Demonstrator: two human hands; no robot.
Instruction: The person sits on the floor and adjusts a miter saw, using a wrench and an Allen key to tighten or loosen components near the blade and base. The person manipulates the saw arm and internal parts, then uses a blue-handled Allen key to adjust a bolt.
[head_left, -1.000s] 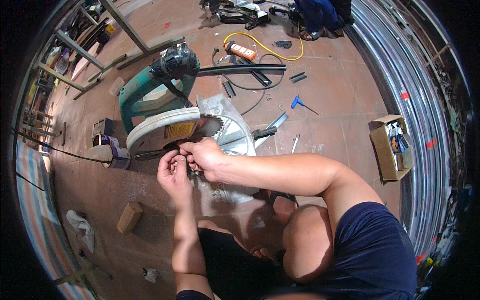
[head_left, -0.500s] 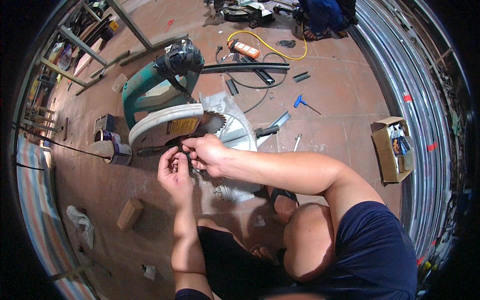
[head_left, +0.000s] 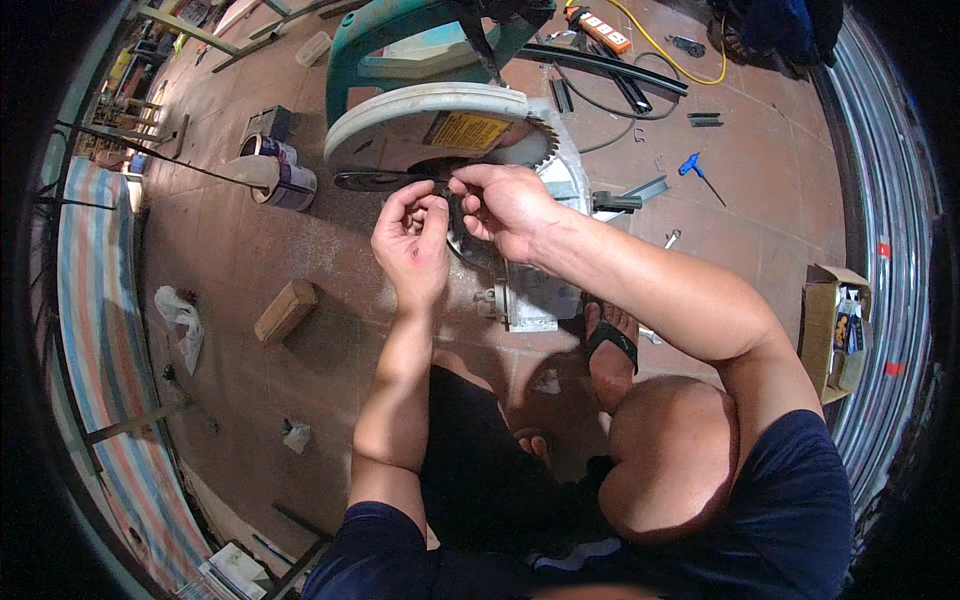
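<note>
A mitre saw with a grey blade guard point(head_left: 400, 125), a teal handle point(head_left: 350, 65) and a toothed blade point(head_left: 547, 142) stands on the floor before me. My left hand point(head_left: 412, 240) is closed in a pinch beside the lower edge of the guard, palm side up. Just to its right, my right hand point(head_left: 508, 205) has thumb and forefinger pinched close to the blade's middle. Whatever the fingertips of either hand hold is too small or hidden to name. Left of the fingertips, a black elongated loop point(head_left: 372, 181) sticks out below the guard. The saw's metal base point(head_left: 535, 305) shows under my right wrist.
A brick-like block point(head_left: 286, 311) and paint tins point(head_left: 290, 187) lie to the left. Right of the saw are a blue-handled hex key point(head_left: 690, 165), metal offcuts and a cardboard box point(head_left: 822, 335) by long metal profiles point(head_left: 880, 200). An orange power strip point(head_left: 598, 30) and another person's legs are far off.
The view has tilted downward and turned left, so the saw and floor things appear higher and farther right. Both hands stay pinched at the saw, with little visible change in their grip.
</note>
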